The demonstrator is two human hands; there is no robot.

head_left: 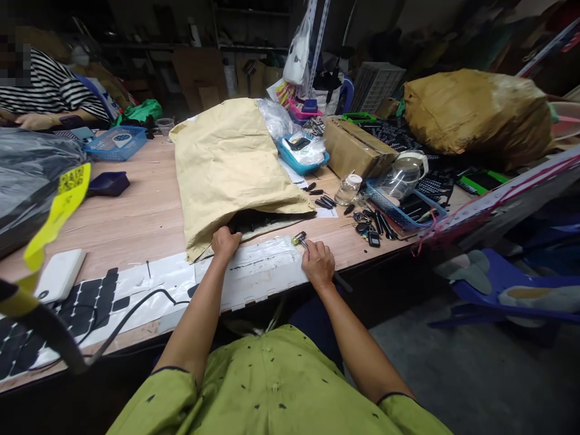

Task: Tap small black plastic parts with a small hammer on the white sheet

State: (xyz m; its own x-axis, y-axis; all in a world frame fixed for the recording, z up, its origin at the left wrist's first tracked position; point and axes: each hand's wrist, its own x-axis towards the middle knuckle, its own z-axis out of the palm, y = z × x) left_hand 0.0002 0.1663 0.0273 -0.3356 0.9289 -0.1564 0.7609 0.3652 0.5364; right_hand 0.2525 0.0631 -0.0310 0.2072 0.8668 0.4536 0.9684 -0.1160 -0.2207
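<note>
While the left hand, fingers curled shut, presses down at the mouth of a tan sack, seemingly to steady it, the right hand grips a small tool. Its tip sits over a clear sleeve lying along the table edge, just beside the sack.

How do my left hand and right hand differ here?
The left hand sits curled at the open mouth of the tan paper sack; the right hand lies clear of it. The right hand grips a slim tool; the left hand shows none. Both reach across the white strip.
</note>
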